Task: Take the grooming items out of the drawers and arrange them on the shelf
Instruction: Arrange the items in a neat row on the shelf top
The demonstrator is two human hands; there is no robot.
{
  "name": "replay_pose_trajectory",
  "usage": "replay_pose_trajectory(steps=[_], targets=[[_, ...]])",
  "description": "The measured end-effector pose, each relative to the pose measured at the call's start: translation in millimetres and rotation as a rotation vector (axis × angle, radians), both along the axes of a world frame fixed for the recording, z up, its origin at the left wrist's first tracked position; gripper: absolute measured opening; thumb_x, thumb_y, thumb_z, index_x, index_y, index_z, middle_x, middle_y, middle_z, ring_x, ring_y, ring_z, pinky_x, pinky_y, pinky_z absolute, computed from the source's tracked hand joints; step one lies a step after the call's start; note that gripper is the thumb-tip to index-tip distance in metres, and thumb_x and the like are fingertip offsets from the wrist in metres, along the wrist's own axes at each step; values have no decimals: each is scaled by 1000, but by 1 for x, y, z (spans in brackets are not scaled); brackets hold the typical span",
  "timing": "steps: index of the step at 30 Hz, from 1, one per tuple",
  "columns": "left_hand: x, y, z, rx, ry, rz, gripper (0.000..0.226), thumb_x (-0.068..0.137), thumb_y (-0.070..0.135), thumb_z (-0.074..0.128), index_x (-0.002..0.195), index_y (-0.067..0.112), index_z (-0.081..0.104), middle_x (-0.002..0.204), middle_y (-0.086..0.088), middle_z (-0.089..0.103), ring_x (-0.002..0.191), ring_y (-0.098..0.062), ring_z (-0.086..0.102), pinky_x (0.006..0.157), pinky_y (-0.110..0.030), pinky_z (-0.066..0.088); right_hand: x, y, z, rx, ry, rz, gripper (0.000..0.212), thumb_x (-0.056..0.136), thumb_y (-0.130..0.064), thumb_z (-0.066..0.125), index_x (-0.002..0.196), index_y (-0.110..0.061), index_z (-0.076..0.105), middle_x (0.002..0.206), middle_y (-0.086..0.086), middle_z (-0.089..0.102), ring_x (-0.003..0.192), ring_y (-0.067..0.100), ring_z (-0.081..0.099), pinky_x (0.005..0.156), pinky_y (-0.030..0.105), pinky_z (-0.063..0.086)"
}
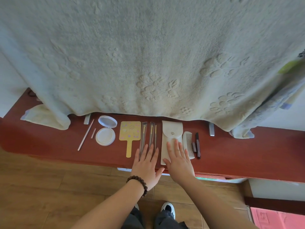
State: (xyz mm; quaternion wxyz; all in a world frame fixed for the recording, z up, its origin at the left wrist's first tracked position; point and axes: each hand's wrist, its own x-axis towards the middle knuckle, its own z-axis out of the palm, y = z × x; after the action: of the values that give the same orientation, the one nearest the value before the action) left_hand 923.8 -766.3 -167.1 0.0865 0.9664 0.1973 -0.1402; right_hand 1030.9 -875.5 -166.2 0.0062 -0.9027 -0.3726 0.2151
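A: What is sitting on the red-brown shelf [231,156] right now, starting with the biggest piece?

B: The cream pouch [171,138] is lying flat near the middle, flap snapped down. The right hand [179,161] is resting on its lower half with fingers spread and straight, pressing rather than pinching. It is looking soft and light, so I would judge it is best lifted by an edge or slid flat.

A: Is anything inside it?

B: I cannot tell; the flap is covering the mouth.

A: And next in size?

B: The yellow hand mirror [129,132] is lying to its left, handle pointing toward the person. It is probably stiff and breakable, so the handle is the safe hold. Left of that the white compact [105,135] is lying open, lid hinged back; the pan is showing white, and it is likely fragile at the hinge.

A: The brushes?

B: The sleeved brushes [151,134] are lying between mirror and pouch. The left hand [146,162] is lying over their near ends, fingers straight and spread, gripping nothing. The clear sleeves are looking slippery, so pinching the shafts would serve better.

A: Smaller things?

B: The pale comb [188,142] is lying just right of the pouch, rigid and light. Beside it the dark pencil [197,144] is lying with its cap off, and the thin pink stick [85,134] is lying at the far left; both could be rolling easily.
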Motion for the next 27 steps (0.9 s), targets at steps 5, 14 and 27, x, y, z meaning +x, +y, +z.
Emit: replay_pose_trajectory(steps=[5, 14, 27], targets=[[-7, -2, 1, -15, -22, 20, 74, 94, 62, 17, 150, 23, -10, 160, -7, -12, 147, -24, -12, 119, -45, -6, -1, 1, -2, 1, -1, 1, 65, 101, -46, 20, 148, -24, -19, 156, 7, -27, 144, 25, -24, 119, 40, -9], [-2, -6, 1, 19, -54, 5, 78, 87, 64, 4, 151, 19, -6, 160, -6, -9, 147, -24, -12, 117, -45, -11, -4, 2, 1, -16, -7, -4, 65, 101, -46, 18, 145, -22, -24, 156, 9, -27, 143, 26, -25, 118, 39, -10], [8, -6, 3, -15, -76, -10, 78, 93, 58, 27, 151, 17, -4, 159, -4, -15, 146, -20, -15, 120, -45, -5, -3, 2, 2, -11, 17, -5, 65, 102, -45, 19, 145, -23, -23, 155, 8, -28, 143, 25, -26, 119, 40, -10]])
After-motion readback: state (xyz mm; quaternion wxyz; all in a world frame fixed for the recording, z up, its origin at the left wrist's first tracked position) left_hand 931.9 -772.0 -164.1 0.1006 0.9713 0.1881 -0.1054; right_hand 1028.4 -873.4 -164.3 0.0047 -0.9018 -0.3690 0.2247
